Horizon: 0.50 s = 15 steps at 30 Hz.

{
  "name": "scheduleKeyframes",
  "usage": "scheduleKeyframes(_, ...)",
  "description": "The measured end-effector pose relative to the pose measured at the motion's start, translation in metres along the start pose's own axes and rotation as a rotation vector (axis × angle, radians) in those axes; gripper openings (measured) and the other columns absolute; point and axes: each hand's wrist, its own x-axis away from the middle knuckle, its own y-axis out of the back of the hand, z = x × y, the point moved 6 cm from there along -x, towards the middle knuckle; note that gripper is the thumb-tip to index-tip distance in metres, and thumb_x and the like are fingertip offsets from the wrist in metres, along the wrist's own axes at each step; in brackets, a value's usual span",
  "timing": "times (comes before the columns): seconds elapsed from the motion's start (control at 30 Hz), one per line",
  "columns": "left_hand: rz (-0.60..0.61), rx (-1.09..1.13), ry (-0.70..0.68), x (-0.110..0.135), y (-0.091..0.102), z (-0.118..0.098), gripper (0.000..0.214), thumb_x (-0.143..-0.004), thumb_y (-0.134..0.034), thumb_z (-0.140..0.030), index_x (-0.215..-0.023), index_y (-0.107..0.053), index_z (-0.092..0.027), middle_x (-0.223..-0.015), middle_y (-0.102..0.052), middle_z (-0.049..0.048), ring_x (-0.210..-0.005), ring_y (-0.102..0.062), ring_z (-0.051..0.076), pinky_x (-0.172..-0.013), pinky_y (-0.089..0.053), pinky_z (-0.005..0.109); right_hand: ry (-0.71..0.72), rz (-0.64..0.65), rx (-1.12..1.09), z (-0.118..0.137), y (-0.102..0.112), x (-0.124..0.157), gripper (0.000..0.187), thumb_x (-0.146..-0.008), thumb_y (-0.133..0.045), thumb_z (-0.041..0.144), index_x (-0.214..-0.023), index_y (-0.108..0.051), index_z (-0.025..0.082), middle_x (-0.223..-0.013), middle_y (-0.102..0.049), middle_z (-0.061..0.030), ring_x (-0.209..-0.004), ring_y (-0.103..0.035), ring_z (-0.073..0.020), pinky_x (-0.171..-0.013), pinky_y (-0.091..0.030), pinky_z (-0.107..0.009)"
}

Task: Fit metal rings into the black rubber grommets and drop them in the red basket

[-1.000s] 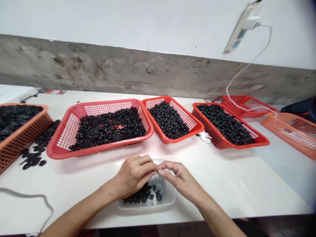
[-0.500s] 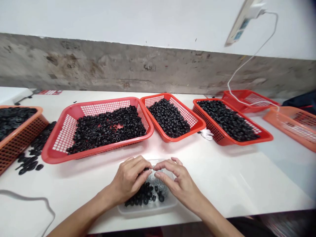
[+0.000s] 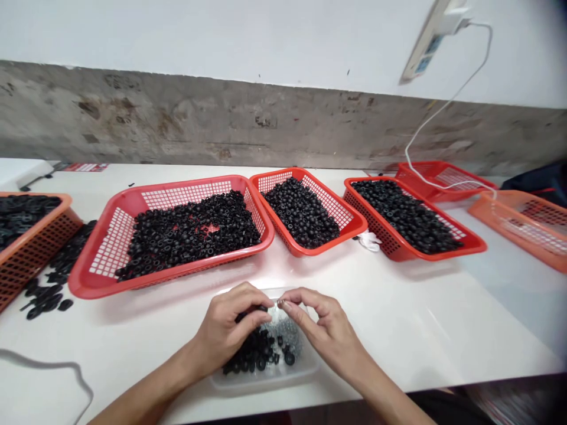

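Note:
My left hand [image 3: 237,321] is closed, its thumb and fingers around a small black plastic part [image 3: 257,309] that mostly hides behind them. Fingertip to fingertip with it, my right hand [image 3: 325,324] pinches a tiny shiny metal piece [image 3: 280,303], too small to name. Both hands hover over a clear plastic tub [image 3: 266,383] near the table's front edge. In the tub, small black parts [image 3: 253,354] lie to the left and front, and many tiny silvery pieces [image 3: 292,338] are heaped toward the right.
Behind the tub stand a wide red basket [image 3: 95,288] of black rings and two red baskets [image 3: 305,252] [image 3: 401,255] of rounder black parts. An orange basket [image 3: 39,260] and loose black pieces [image 3: 46,298] are at left. A white cable [image 3: 447,109] hangs over baskets at right.
My right thumb and forefinger have come together on a tiny metal piece; they were apart before. My left hand keeps its hold on the black part. The view has shifted slightly.

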Motion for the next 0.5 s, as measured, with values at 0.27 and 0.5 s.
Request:
scheduleKeyframes(0.27, 0.017, 0.62, 0.515, 0.009, -0.016, 0.024, 0.024, -0.088, -0.068, -0.033, -0.105, -0.069, -0.018, -0.09, -0.073, 0.0049, -0.075, -0.071, 0.015, -0.069, -0.055, 0.023, 0.14, -0.055, 0.134, 0.013, 0.009, 0.006, 0.017, -0.096, -0.054, 0.028, -0.092, -0.069, 0.022, -0.08, -0.068, -0.0011, -0.076, -0.062, -0.016, -0.076, -0.044, -0.027)
scheduleKeyframes(0.5, 0.05, 0.583, 0.592, 0.009, -0.019, 0.027, 0.027, -0.092, -0.062, -0.04, -0.103, -0.057, -0.016, -0.07, -0.073, 0.0026, -0.068, -0.069, 0.014, -0.063, -0.051, 0.021, 0.195, -0.06, 0.183, 0.019, 0.003, 0.011, 0.015, -0.095, -0.055, 0.025, -0.096, -0.069, 0.021, -0.082, -0.071, -0.0019, -0.076, -0.064, -0.0161, -0.076, -0.045, -0.029)
